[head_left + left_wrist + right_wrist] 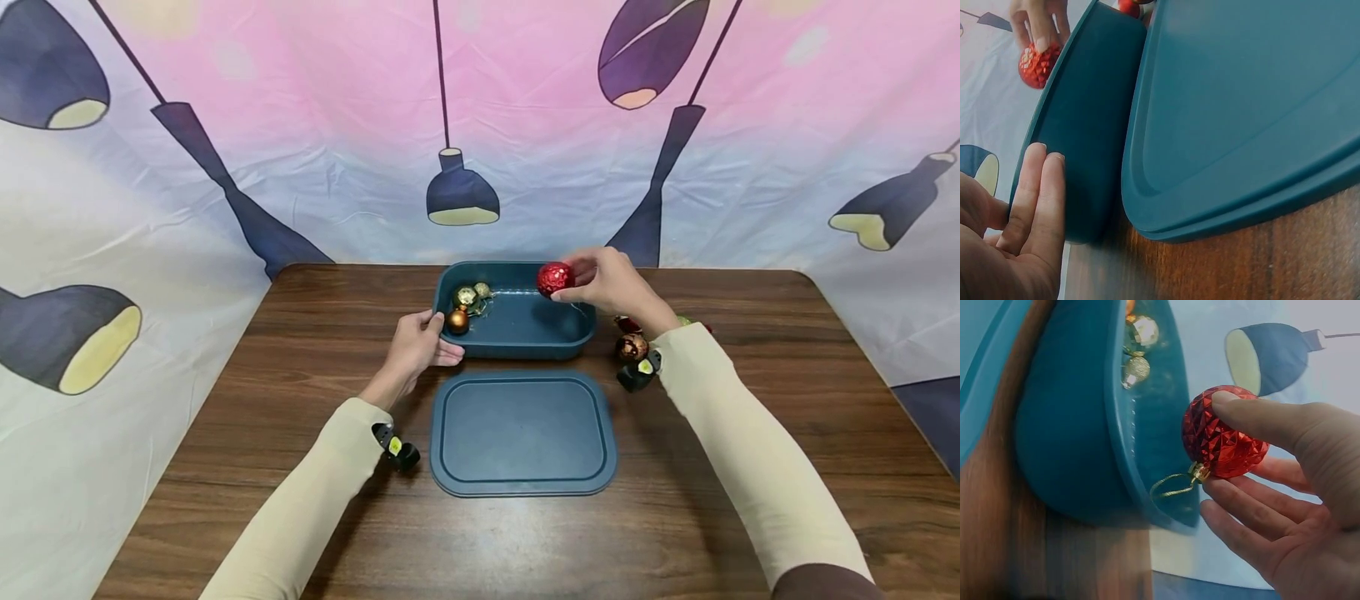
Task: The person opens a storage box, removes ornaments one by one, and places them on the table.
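My right hand [611,282] pinches a shiny red, faceted Christmas bauble [1213,437] between thumb and fingers. It holds the bauble over the right half of a dark teal plastic box [517,351]. A gold cap and thread loop [1172,485] hang from the bauble in the right wrist view. At the box's left front corner, my left hand [415,348] grips the wall, thumb by the rim and fingers along the outside. Inside the box at the left lie a gold bauble [465,297], a smaller gold one [482,290] and a copper-orange one [457,322].
A flat teal lid [523,433] lies in front of the box on the wooden table [300,383]. Right of the box, a brown bauble [632,347] and other ornaments sit partly hidden by my right forearm. Behind the table hangs a printed cloth [360,208].
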{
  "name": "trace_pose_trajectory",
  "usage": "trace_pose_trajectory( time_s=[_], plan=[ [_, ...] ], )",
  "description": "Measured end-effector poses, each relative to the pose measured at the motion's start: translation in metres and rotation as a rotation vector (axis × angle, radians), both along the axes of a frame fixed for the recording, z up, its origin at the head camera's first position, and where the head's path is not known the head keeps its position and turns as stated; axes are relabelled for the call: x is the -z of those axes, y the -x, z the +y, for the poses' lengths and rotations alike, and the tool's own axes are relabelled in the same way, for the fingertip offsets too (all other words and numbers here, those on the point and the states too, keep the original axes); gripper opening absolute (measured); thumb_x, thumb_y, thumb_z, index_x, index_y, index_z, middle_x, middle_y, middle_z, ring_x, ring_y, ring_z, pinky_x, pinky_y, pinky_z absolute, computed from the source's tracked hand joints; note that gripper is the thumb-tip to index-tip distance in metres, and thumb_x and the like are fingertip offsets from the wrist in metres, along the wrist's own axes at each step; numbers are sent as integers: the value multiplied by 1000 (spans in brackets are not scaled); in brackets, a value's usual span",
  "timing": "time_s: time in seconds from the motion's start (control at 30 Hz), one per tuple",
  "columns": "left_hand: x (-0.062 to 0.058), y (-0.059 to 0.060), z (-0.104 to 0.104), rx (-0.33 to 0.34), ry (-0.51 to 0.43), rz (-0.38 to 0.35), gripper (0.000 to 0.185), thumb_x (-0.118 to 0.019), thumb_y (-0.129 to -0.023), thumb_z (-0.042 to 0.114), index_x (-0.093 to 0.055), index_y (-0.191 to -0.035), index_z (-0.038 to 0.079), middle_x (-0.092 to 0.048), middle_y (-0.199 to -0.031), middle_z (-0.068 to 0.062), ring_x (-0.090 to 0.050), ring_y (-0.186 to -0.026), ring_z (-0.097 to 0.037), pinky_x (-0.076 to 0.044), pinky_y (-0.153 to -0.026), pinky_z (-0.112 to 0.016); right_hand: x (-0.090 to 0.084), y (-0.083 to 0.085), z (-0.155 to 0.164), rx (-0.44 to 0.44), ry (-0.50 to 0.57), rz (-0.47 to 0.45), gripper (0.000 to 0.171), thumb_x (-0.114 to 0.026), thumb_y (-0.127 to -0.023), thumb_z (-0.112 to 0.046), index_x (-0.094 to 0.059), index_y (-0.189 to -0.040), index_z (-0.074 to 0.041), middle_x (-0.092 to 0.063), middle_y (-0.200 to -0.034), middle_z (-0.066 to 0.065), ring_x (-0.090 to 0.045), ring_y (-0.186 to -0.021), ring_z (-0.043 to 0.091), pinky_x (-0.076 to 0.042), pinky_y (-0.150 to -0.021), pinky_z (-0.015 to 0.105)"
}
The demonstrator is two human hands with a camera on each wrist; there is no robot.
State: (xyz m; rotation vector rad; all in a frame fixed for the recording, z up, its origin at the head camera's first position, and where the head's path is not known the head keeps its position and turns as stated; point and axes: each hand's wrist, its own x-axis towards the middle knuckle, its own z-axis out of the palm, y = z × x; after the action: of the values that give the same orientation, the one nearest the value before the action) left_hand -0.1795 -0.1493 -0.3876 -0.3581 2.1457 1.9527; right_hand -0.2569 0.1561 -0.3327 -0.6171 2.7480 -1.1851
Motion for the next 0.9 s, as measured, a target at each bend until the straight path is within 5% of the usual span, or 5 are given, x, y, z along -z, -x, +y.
trace_pose_trajectory(
  time_s=[0.53,0.9],
  plan=[
    [-1,-1,0,6,13,14,52,-40,-112,26,-30,-159,6,-73,-76,-15,-75,-68,-24,-65,-71,-36,-17,-30,61,76,-51,-1,60,-85,-85,-31,-64,-131,1,-68,-119,21,-68,-105,34,-58,-86,48],
    [-1,-1,-1,7,9,3,52,-40,-112,26,-29,-160,7,-73,-75,-14,-75,-68,-23,-65,-69,-34,-21,-51,107,144,-91,50,61,-85,-84,-35,-66,-131,-1,-70,-116,22,-71,-101,36,-50,-70,12]
  ],
)
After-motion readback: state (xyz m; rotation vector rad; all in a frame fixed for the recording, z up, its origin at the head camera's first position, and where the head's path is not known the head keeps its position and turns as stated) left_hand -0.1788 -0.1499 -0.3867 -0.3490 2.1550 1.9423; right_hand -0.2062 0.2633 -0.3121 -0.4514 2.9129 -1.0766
